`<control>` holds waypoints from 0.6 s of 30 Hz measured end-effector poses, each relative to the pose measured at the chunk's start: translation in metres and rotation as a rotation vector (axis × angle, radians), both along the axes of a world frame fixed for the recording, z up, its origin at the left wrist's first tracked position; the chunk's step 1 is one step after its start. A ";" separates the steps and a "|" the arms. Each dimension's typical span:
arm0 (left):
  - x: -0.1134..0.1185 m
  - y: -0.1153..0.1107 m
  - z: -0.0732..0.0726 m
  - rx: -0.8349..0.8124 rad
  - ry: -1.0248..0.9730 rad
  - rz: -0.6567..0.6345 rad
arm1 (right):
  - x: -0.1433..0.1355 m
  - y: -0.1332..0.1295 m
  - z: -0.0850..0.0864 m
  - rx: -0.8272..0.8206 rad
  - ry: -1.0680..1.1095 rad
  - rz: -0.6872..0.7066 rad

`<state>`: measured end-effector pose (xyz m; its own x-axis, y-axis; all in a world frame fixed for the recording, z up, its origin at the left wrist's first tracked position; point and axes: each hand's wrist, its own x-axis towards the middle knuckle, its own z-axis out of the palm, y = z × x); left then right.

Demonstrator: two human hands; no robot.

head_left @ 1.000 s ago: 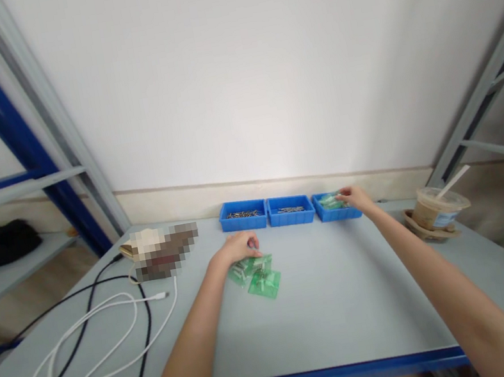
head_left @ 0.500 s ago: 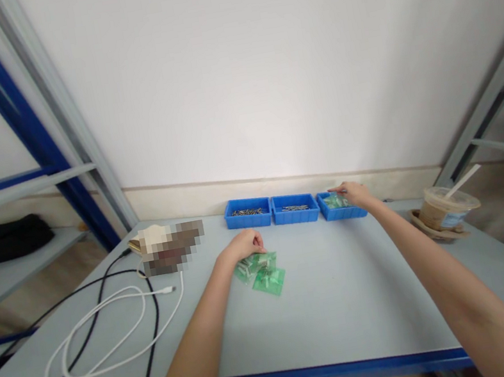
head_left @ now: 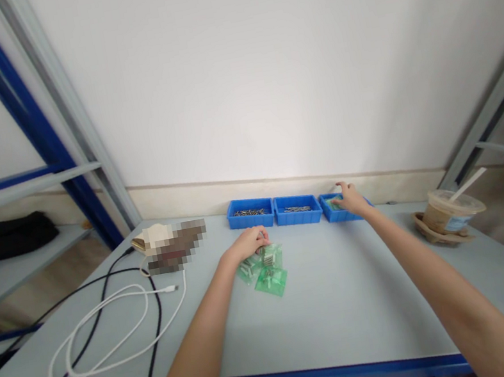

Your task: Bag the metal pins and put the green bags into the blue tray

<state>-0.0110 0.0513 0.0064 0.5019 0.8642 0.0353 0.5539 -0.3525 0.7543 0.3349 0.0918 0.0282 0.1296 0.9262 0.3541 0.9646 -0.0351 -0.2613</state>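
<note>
My left hand (head_left: 248, 242) is closed in a pinch at the top of a small green plastic bag (head_left: 272, 256) that has short metal pieces in it. More such bags lie under and beside it, one green bag (head_left: 272, 282) flat on the table towards me. My right hand (head_left: 352, 200) is at the right blue bin (head_left: 345, 215), its thumb and forefinger spread apart over the green bags (head_left: 332, 203) inside. Part of that bin is hidden behind the hand.
A left blue bin (head_left: 251, 221) and a middle blue bin (head_left: 299, 218) hold thin metal pieces. A white cable (head_left: 113, 369) and a black cable (head_left: 158, 315) cross the left side. A drink cup (head_left: 449, 212) stands in a cardboard holder (head_left: 443, 238) at right.
My right hand's fingers have spread and lifted over the right bin. The bag at my left fingertips has tilted, showing its metal pieces more clearly. The view has shifted slightly.
</note>
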 end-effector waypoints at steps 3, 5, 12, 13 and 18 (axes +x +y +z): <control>0.005 -0.003 0.003 0.031 -0.064 -0.011 | -0.025 -0.024 0.004 0.184 0.051 -0.032; 0.010 -0.005 0.005 0.078 -0.136 -0.016 | -0.053 -0.044 -0.001 0.229 0.188 0.084; 0.035 -0.011 0.003 0.080 -0.422 -0.006 | -0.134 -0.086 -0.050 -0.221 0.986 0.543; 0.037 -0.012 0.003 0.086 -0.448 0.001 | -0.136 -0.086 -0.053 -0.223 1.065 0.526; 0.045 -0.013 0.003 0.114 -0.531 0.020 | -0.127 -0.085 -0.052 -0.298 1.229 0.472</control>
